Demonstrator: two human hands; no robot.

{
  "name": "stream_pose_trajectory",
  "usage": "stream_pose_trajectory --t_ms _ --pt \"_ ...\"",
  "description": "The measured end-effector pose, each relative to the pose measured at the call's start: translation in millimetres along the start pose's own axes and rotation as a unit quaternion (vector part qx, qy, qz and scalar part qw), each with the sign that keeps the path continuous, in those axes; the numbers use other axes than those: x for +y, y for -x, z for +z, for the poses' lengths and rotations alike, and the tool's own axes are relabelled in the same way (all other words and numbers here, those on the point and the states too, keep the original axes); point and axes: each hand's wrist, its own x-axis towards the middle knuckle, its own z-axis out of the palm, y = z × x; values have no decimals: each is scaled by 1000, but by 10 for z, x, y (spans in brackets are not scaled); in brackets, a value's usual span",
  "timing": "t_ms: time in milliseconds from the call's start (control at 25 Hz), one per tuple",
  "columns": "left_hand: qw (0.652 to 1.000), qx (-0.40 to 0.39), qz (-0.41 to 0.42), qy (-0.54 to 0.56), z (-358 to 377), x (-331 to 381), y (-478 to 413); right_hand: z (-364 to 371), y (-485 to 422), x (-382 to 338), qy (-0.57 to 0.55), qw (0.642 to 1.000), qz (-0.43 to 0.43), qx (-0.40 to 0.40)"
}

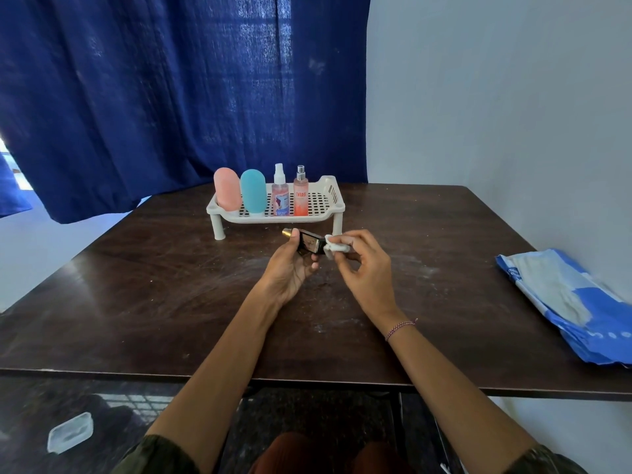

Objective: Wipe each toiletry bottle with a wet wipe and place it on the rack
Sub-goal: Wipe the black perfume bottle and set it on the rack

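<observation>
Bottle (309, 241) level, cap pointing left; left hand (290, 270) fingers curl round it. Right hand (364, 268) fingers pinch wipe (332, 243) against base. Rack (330, 195) right end open.

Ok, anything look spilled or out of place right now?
Nothing spilled; all four bottles on the rack stand upright. Oddities: pale dusty smears across the table, and a clear plastic container lying on the floor.

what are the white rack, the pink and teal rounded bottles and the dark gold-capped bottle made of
White slotted rack: moulded plastic, matte, judging by its one-piece grid floor and legs. Pink rounded bottle and teal rounded bottle: probably silicone or soft plastic, matte, no glare. Dark rectangular bottle: likely glass, given its glossy faces; its gold cap looks metallic, possibly plated plastic.
</observation>
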Motion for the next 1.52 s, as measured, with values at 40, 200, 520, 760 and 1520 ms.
stream_pose_trajectory --t_ms 40,200,520,760,1520 --pt "1000 -2 -1 -7 6 -3 5 -3 -2 -1 2 1000 -6 1" --pt "1000 2 10 -1 -16 -16 10 13 14 3 10 998 -50 -44" --pt "997 35 25 -61 4 -14 8 -65 -29 66 8 999 0 -32" --pt "970 25 45 -238 -30 -46 -9 -26 13 -25 -12 994 -47 -101" --pt "631 39 207 -747 -98 -39 93 -7 -38 75 215 963 -60 -150"
